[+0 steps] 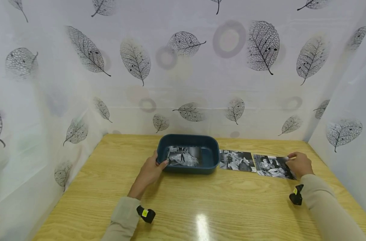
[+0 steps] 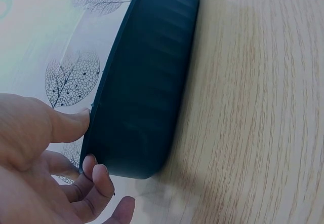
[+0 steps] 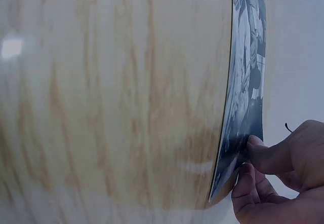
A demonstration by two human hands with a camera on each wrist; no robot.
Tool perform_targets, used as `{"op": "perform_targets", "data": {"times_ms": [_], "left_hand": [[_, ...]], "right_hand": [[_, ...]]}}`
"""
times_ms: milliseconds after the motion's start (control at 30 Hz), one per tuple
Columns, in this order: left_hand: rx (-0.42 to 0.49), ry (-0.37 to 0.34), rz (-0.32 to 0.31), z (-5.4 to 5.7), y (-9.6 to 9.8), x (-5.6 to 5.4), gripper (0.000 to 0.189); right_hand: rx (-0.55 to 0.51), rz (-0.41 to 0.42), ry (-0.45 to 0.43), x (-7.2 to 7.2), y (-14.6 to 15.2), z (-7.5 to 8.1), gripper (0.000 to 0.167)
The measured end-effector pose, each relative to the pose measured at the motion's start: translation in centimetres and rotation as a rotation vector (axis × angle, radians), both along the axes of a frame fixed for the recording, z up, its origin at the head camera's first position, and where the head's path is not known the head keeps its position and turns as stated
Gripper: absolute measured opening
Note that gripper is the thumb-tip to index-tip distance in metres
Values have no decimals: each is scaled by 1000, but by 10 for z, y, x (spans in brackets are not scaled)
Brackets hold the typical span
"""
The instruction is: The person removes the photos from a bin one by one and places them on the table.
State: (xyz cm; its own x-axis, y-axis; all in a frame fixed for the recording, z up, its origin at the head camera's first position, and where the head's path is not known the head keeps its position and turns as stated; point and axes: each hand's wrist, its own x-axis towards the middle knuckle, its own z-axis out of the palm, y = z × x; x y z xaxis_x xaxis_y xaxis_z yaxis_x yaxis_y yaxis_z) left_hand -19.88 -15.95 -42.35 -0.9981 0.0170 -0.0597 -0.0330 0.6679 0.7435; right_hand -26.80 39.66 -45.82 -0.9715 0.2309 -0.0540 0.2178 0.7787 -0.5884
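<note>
A dark blue plastic basin stands near the table's back edge with black-and-white photos lying in it. My left hand grips its left front corner, thumb over the rim; the basin's outer wall fills much of the left wrist view. To the basin's right, one black-and-white photo lies on the table. Beside that is a second photo, its right edge pinched between thumb and fingers of my right hand. In the right wrist view this photo looks slightly raised at the pinched end.
The wood-grain table reaches back to a white leaf-print curtain, which also hangs along both sides. A small black wrist camera sits on the left sleeve, another camera on the right.
</note>
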Motion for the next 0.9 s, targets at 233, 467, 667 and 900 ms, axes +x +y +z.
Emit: {"op": "perform_targets", "data": {"times_ms": [233,467,667,900], "left_hand": [[5,-4,4,-1,0,0,79],[13,-3,4,-1,0,0,79],[10,-7,8,-1,0,0,80],[5,-14,17,1,1,2,79]], "right_hand": [[-12,-11,-20,1,-2,2,40],[2,17,-34,3,-5,9,41],[-2,30,-38,3,-4,7,44],[28,56,37,-1,-2,10,41]]}}
